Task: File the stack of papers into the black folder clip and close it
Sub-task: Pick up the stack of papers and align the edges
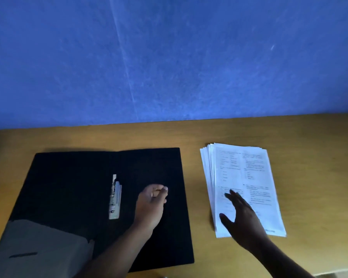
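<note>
The black folder lies open and flat on the wooden table, with its metal clip along the spine near the middle. A grey pocket covers the folder's lower left corner. My left hand rests over the folder's right half, fingers curled shut and holding nothing. To the right of the folder lies a slightly fanned stack of printed white papers. My right hand lies flat on the lower part of the stack, fingers spread.
A blue wall rises directly behind the table's far edge. Bare wood shows between the folder and the papers and to the right of the stack.
</note>
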Motion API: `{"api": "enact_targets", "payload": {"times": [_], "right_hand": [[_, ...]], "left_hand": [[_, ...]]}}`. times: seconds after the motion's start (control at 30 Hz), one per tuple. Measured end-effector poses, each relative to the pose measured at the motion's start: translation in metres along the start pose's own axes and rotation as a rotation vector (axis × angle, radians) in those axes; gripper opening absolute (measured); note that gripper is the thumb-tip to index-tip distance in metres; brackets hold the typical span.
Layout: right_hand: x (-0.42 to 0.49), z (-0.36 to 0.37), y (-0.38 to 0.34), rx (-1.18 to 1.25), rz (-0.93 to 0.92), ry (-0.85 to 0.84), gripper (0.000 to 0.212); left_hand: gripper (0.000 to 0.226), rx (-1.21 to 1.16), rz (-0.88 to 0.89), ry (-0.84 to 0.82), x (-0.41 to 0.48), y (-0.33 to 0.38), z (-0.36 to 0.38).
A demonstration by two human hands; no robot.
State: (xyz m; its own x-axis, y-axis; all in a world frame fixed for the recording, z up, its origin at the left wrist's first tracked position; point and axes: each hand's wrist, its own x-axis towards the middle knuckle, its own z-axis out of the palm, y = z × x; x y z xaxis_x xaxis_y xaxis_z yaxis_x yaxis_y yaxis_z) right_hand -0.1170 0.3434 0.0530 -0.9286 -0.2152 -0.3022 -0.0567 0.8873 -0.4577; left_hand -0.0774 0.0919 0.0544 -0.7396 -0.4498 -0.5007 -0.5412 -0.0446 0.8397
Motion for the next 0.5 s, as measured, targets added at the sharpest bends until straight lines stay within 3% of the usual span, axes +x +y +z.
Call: {"api": "enact_targets", "payload": {"times": [0.17, 0.27, 0.37, 0.5], "right_hand": [[0.023, -0.035, 0.067, -0.016, 0.277, 0.11, 0.077], [0.03, -0.045, 0.098, -0.052, 0.502, 0.058, 0.086], [0.031, -0.046, 0.112, -0.073, 0.504, -0.025, 0.09], [0.029, -0.043, 0.112, -0.07, 0.444, -0.002, 0.09]], "left_hand": [[0.034, 0.128, -0.044, -0.117, -0.008, -0.002, 0.082], [0.051, 0.214, -0.114, -0.134, -0.01, 0.0, 0.119], [0.065, 0.274, -0.127, -0.097, -0.013, 0.001, 0.144], [0.071, 0.313, -0.095, -0.095, -0.015, 0.001, 0.166]]}}
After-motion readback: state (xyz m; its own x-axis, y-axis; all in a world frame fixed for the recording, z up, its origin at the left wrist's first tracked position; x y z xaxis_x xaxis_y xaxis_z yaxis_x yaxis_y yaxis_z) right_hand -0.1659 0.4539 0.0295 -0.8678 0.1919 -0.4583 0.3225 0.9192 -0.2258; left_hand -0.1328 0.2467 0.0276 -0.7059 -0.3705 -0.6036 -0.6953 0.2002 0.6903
